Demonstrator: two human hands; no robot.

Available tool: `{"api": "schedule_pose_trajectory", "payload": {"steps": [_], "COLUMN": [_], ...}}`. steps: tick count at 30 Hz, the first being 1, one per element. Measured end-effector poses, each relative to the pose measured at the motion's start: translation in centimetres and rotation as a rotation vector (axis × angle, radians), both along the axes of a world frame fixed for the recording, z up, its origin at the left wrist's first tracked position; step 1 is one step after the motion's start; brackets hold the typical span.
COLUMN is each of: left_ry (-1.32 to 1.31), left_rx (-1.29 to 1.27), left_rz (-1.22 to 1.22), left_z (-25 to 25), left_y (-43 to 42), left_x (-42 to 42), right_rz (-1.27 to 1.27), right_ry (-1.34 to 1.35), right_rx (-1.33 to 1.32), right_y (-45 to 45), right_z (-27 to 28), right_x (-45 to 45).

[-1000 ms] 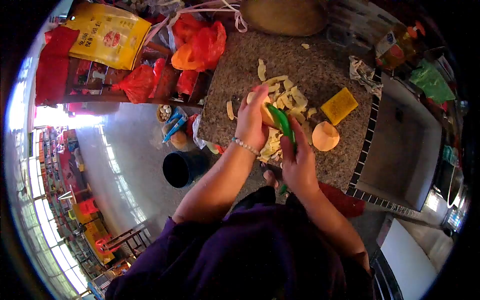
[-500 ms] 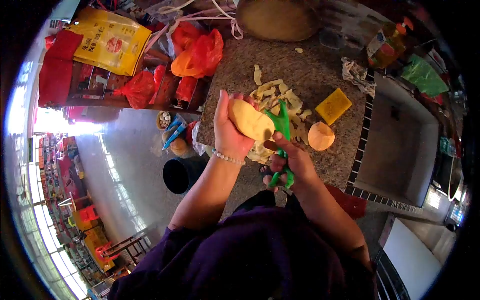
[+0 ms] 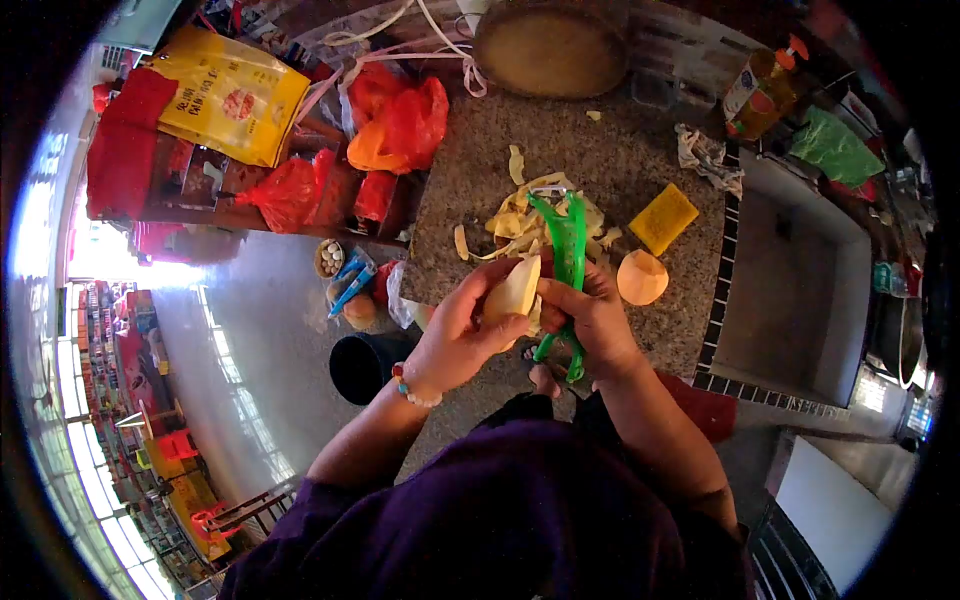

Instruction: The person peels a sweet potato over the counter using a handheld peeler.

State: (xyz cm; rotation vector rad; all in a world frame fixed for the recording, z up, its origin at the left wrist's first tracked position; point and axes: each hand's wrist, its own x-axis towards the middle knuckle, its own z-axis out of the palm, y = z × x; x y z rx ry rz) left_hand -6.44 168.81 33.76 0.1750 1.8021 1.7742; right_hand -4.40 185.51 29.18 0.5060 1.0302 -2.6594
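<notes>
My left hand (image 3: 462, 335) is closed round a peeled, pale yellow potato (image 3: 516, 292), which it holds tilted above the counter's near edge. A green peeler (image 3: 568, 240) is gripped in my right hand (image 3: 603, 325), its blade end pointing away from me. The right thumb reaches toward the potato's side; whether it touches cannot be made out. Beyond both hands lies a heap of peelings (image 3: 518, 222) on the speckled counter (image 3: 480, 130). Right of the peeler sits a rounded, pale orange piece (image 3: 642, 277), with a yellow sponge (image 3: 664, 218) just behind it.
A sink (image 3: 795, 290) with a dark tiled edge lies to the right. Red plastic bags (image 3: 400, 110) and a yellow bag (image 3: 230, 95) occupy the shelf at left. A black bucket (image 3: 362, 368) stands on the floor. A round board (image 3: 550, 52) and a pump bottle (image 3: 762, 95) stand behind.
My left hand has turned over, from palm up to fingers wrapped round the potato, and the potato now stands more upright and lower. The peeler is more upright in my right hand.
</notes>
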Motion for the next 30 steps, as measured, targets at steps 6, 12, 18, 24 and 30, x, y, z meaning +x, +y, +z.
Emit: {"api": "schedule_pose_trajectory", "payload": {"steps": [6, 12, 18, 24, 30], "left_ry": [-0.773, -0.911, -0.882, -1.012, -0.894], "left_rx": [0.624, 0.528, 0.254, 0.142, 0.266], "left_rz": [0.235, 0.143, 0.074, -0.045, -0.052], "left_z": [-1.3, -3.0, -2.8, -1.6, -2.5], "left_y": [-2.7, -4.7, -6.4, -9.0, -11.4], "left_x": [-0.6, -1.7, -3.3, -4.9, -5.3], "right_rz": [-0.09, 0.101, 0.392, 0.5, 0.685], "right_ry": [-0.075, 0.233, 0.654, 0.872, 0.564], "right_rx": [0.127, 0.73, 1.113, 1.66, 1.299], "right_y": [1.2, 4.2, 4.2, 4.4, 5.2], "right_z": [0.2, -2.8, -0.1, -0.1, -0.4], "right_x": [0.0, 1.6, -0.7, -4.7, -6.1]}}
